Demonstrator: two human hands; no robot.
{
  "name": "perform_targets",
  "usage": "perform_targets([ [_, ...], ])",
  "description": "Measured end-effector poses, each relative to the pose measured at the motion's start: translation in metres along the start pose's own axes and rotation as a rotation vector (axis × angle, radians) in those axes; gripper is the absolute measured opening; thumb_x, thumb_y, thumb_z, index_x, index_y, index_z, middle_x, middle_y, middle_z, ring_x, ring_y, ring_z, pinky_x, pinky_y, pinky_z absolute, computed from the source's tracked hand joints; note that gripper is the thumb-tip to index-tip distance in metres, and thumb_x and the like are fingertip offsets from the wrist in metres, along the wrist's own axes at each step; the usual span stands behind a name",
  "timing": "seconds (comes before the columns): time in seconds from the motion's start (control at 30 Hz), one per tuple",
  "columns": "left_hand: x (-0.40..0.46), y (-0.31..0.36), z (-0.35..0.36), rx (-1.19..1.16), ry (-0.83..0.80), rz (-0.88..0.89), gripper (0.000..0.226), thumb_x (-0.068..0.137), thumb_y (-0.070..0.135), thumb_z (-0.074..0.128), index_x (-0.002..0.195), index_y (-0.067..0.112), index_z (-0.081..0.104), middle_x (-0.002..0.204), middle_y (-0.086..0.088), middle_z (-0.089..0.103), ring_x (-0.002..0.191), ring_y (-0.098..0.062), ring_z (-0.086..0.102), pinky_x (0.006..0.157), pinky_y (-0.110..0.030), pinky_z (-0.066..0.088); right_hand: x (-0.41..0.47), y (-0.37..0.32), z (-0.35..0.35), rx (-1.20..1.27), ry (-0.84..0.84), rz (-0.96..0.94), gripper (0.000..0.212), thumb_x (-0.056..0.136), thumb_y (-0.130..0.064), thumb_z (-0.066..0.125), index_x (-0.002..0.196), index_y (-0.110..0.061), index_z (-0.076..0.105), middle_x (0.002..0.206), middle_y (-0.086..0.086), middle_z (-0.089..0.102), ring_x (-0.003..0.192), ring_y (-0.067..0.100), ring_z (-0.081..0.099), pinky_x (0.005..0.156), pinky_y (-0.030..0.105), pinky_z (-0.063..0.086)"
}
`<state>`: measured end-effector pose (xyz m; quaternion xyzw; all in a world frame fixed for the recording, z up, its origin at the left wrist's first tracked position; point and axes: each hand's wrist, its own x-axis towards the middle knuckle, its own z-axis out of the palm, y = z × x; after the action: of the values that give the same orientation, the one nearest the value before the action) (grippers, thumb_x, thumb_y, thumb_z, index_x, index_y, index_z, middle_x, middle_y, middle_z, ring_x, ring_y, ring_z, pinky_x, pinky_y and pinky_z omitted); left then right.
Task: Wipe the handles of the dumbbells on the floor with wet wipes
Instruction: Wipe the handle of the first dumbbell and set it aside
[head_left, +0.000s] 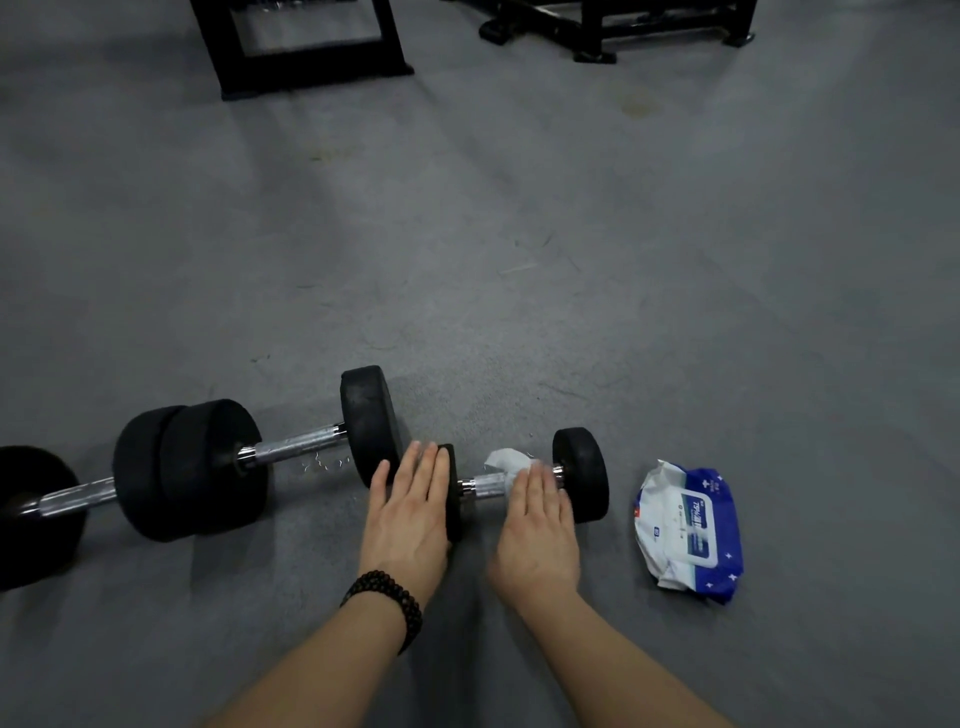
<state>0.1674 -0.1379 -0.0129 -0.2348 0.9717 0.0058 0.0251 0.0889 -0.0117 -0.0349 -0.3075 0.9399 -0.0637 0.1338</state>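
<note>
Centrally, the right hand (537, 525) is pressing a crumpled white wet wipe (506, 464) onto the knurled chrome handle (487, 486) of the smallest black round-plated dumbbell (581, 474), fingers curled over the wipe and closed on it against the bar; the hand is slightly blurred, so its exact finger wrap is unclear; the left hand (413, 512), wearing a dark beaded bracelet (387, 603) at the wrist, is lying flat and open against the dumbbell's near-left plate (451, 491), apparently bracing it, gripping nothing. Judged from its material, the wipe is behaving as a soft, limp, damp sheet, best bunched around the bar; the dumbbell is likely heavy and rigid yet prone to rolling on its round plates, so steadying at a plate seems the sensible hold; the knurling may be snagging the wipe. Outward, this dumbbell is resting on the grey gym floor (519, 260), its left plate just beside a larger black dumbbell (291, 452); a third dumbbell (36, 512) is lying at the far left edge; the blue-and-white soft pack of wet wipes (688, 530) is sitting near the right plate, apart from it.
</note>
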Motion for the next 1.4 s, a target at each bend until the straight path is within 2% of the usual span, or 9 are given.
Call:
perform_targets([
  [0.1, 0.001, 0.0, 0.007, -0.025, 0.017, -0.017, 0.094, 0.083, 0.025, 0.07, 0.157, 0.012, 0.014, 0.165, -0.003, 0.015, 0.152, -0.02, 0.007, 0.12, -0.045, -0.003, -0.008, -0.009, 0.0, -0.061, -0.041, -0.194, 0.09, 0.084, -0.024, 0.046, 0.153, -0.002, -0.008, 0.158, 0.012, -0.019, 0.149, 0.025, -0.016, 0.12, 0.039, -0.009],
  [0.23, 0.002, 0.002, 0.007, -0.026, 0.022, -0.035, 0.094, 0.084, 0.025, 0.07, 0.157, 0.012, 0.012, 0.165, -0.003, 0.016, 0.152, -0.02, 0.007, 0.119, -0.045, -0.005, -0.003, 0.0, 0.014, -0.046, 0.118, 0.017, 0.069, 0.075, -0.02, 0.043, 0.137, 0.009, 0.047, 0.148, 0.027, 0.039, 0.139, 0.036, 0.039, 0.116, 0.045, 0.019],
  [0.37, 0.0, 0.002, 0.009, -0.054, 0.025, -0.038, 0.092, 0.091, 0.024, 0.062, 0.158, 0.015, -0.002, 0.166, -0.001, 0.001, 0.152, -0.019, -0.004, 0.119, -0.044, -0.009, -0.005, -0.006, 0.003, -0.004, -0.016, -0.019, 0.096, 0.082, -0.033, 0.056, 0.152, 0.003, 0.001, 0.158, 0.02, -0.009, 0.15, 0.033, -0.007, 0.12, 0.042, -0.007],
  [0.53, -0.006, 0.002, 0.018, -0.079, 0.064, -0.032, 0.094, 0.088, 0.023, 0.066, 0.158, 0.015, 0.004, 0.166, -0.001, 0.006, 0.152, -0.02, 0.005, 0.12, -0.045, -0.003, -0.002, 0.0, 0.012, -0.065, 0.079, 0.109, 0.079, 0.078, -0.021, 0.058, 0.147, 0.006, 0.031, 0.156, 0.025, 0.026, 0.146, 0.034, 0.025, 0.117, 0.045, 0.015],
  [0.7, -0.008, 0.0, 0.02, -0.094, 0.066, -0.041, 0.094, 0.077, 0.02, 0.077, 0.155, 0.013, 0.024, 0.162, -0.003, 0.026, 0.149, -0.022, 0.023, 0.118, -0.045, 0.006, -0.004, -0.01, 0.003, -0.019, -0.043, -0.096, 0.091, 0.088, -0.029, 0.048, 0.153, -0.002, -0.01, 0.161, 0.016, -0.017, 0.148, 0.028, -0.019, 0.121, 0.042, -0.009],
  [0.83, -0.011, 0.003, 0.018, -0.109, 0.04, -0.046, 0.087, 0.096, 0.022, 0.055, 0.157, 0.018, -0.006, 0.166, 0.002, -0.005, 0.152, -0.018, -0.005, 0.12, -0.043, -0.006, -0.003, -0.004, 0.001, -0.025, 0.008, 0.085, 0.084, 0.092, -0.031, 0.042, 0.153, 0.0, -0.008, 0.162, 0.019, -0.013, 0.15, 0.029, -0.014, 0.121, 0.042, -0.006],
  [1.03, -0.01, 0.003, 0.02, -0.136, 0.06, -0.053, 0.091, 0.088, 0.021, 0.066, 0.158, 0.018, 0.008, 0.165, 0.002, 0.01, 0.152, -0.017, 0.01, 0.121, -0.043, 0.009, -0.007, -0.009, 0.0, 0.054, -0.063, -0.092, 0.093, 0.087, -0.029, 0.048, 0.154, -0.005, -0.012, 0.161, 0.013, -0.02, 0.147, 0.025, -0.023, 0.121, 0.039, -0.009],
  [1.2, -0.011, 0.004, 0.016, -0.155, 0.038, -0.034, 0.088, 0.095, 0.02, 0.057, 0.157, 0.019, -0.006, 0.165, 0.003, -0.005, 0.152, -0.017, -0.002, 0.122, -0.041, 0.002, -0.003, 0.001, 0.001, 0.095, 0.008, 0.124, 0.09, 0.088, -0.028, 0.047, 0.154, -0.004, -0.01, 0.163, 0.013, -0.015, 0.149, 0.025, -0.017, 0.12, 0.039, -0.005],
  [1.4, -0.012, 0.003, 0.017, -0.145, 0.049, -0.033, 0.094, 0.085, 0.018, 0.07, 0.157, 0.015, 0.01, 0.165, -0.001, 0.013, 0.151, -0.019, 0.014, 0.12, -0.041, 0.015, -0.006, 0.003, 0.003, 0.053, -0.016, -0.063, 0.091, 0.085, -0.024, 0.048, 0.155, -0.005, -0.006, 0.163, 0.012, -0.013, 0.149, 0.024, -0.017, 0.121, 0.039, -0.006],
])
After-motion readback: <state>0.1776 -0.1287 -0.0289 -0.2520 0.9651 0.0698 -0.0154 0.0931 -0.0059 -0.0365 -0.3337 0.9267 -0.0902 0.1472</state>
